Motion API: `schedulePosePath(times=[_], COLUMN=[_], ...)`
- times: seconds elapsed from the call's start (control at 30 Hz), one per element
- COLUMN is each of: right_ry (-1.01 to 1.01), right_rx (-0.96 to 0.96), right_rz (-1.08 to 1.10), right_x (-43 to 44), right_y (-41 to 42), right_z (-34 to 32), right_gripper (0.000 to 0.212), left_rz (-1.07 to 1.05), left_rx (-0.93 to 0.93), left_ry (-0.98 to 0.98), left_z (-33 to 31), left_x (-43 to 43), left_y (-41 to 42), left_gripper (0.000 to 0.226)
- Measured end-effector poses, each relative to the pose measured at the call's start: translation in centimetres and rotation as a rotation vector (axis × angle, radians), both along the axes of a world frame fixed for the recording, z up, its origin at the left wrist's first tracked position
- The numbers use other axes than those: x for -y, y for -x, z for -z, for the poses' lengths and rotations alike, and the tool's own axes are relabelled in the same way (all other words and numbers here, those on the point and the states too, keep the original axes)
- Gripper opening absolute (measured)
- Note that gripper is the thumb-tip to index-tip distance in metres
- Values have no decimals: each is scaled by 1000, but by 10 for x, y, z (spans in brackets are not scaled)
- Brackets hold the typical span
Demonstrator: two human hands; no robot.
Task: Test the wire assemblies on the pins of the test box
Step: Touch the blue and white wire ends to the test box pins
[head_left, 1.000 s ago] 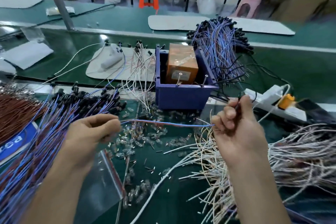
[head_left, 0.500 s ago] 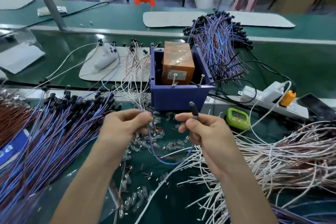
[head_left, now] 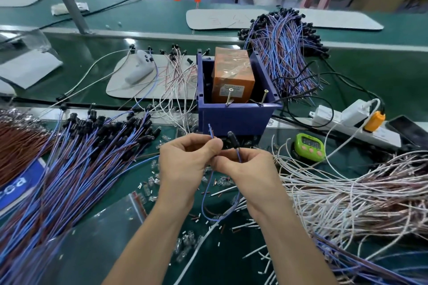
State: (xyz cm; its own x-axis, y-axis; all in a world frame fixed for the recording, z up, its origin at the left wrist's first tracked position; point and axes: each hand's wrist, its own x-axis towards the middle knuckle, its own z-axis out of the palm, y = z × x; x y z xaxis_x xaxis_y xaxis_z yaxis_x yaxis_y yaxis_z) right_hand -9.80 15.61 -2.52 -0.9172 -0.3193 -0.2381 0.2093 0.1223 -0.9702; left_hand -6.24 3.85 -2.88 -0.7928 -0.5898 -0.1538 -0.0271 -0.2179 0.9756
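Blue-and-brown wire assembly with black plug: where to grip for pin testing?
Near both ends, from below: left hand pinches just under the stripped tips, right hand pinches the thin blue-and-brown wire assembly just under its black plug. Both ends stick up free, so they can likely reach the two metal pins on the blue plastic bin's rim.

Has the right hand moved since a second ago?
Yes. The right hand swung left, from past the right corner of the blue bin to in front of it, beside the left hand.
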Motion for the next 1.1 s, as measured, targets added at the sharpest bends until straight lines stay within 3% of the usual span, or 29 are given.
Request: schedulePosePath(times=[0.13,0.43,0.63,0.93,1.1], right_ry=[4,102,123,166,108], right_rx=[27,61,72,-2,-62], right_rz=[58,131,179,324,140], right_x=[6,0,-2,3,-8], right_y=[-5,-7,-9,-11,-8], right_z=[1,-4,-3,-10,-17], right_gripper=[3,9,8,18,7], left_rz=[42,178,133,183,136], left_rx=[-20,29,37,-75,-64], left_ry=[-24,-191,-181,-411,-165], left_z=[-2,-3,-3,-10,-25], left_x=[-1,3,-5,-32,-15], left_y=[-1,-8,-9,-14,-11], left_gripper=[19,2,18,24,14])
